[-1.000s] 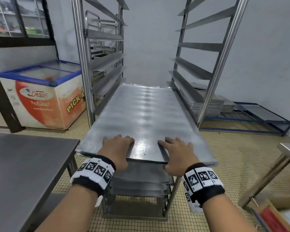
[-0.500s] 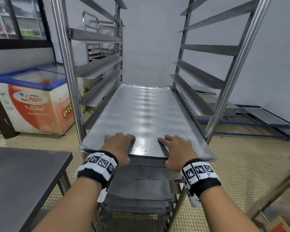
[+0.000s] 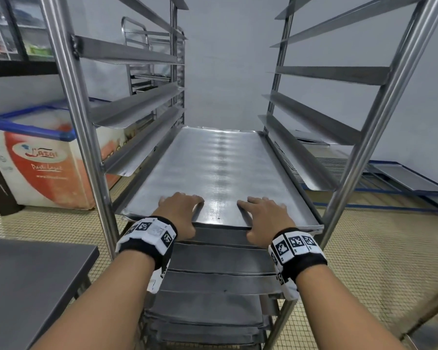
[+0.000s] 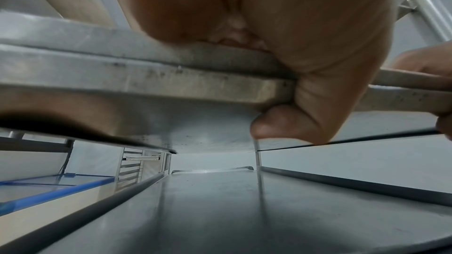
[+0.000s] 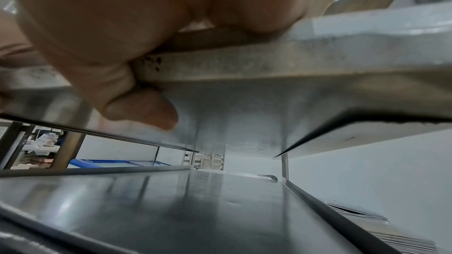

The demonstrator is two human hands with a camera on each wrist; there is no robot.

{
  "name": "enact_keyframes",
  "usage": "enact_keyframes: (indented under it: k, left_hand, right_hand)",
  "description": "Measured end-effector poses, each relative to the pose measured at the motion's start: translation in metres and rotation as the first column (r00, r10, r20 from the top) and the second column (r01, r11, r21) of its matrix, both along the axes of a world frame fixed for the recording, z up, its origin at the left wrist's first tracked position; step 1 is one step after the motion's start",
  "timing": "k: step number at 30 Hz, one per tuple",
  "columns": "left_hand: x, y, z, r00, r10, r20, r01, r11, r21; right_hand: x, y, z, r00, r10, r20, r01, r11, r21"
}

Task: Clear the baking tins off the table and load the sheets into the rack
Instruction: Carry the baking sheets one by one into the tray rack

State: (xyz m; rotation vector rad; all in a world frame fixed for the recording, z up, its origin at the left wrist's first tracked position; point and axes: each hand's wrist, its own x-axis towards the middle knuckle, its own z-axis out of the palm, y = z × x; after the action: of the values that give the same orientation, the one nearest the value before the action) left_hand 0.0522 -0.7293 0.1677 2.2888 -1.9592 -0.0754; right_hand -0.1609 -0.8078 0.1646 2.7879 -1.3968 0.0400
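A long metal baking sheet [image 3: 213, 168] lies between the side rails of the steel rack [image 3: 86, 152], most of its length inside. My left hand [image 3: 180, 210] grips its near edge left of centre, fingers on top. In the left wrist view the thumb [image 4: 288, 123] curls under the sheet's rim [image 4: 146, 78]. My right hand [image 3: 263, 215] grips the same edge right of centre, with its thumb [image 5: 144, 109] under the rim [image 5: 269, 65]. Several more sheets [image 3: 218, 261] sit on the rails below.
A steel table [image 3: 31, 286] stands at the lower left. A chest freezer [image 3: 43, 157] is behind it. Stacked sheets [image 3: 336, 168] and a blue floor frame [image 3: 402, 183] lie beyond the rack on the right. Empty rails [image 3: 137, 109] run above the sheet.
Both hands have pushed the sheet deeper into the rack while holding its near edge. The rack posts now stand closer on either side.
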Motion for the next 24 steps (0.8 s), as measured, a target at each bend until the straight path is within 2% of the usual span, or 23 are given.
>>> enact_keyframes:
  k: [16, 22, 24]
  left_hand:
    - [0.026, -0.037, 0.001, 0.999, -0.031, -0.022, 0.03, 0.998, -0.052]
    - [0.03, -0.032, -0.001, 0.998, -0.056, -0.028, 0.055, 0.998, -0.035]
    - [0.03, -0.023, -0.002, 0.995, -0.076, -0.064, 0.07, 0.993, -0.09]
  right_hand:
    - [0.022, -0.033, 0.001, 0.999, -0.032, 0.021, 0.033, 0.999, -0.011]
    - [0.014, -0.023, 0.008, 0.996, 0.002, 0.085, 0.001, 0.999, -0.034]
    - [0.005, -0.015, 0.01, 0.99, 0.009, 0.14, -0.003, 0.999, -0.042]
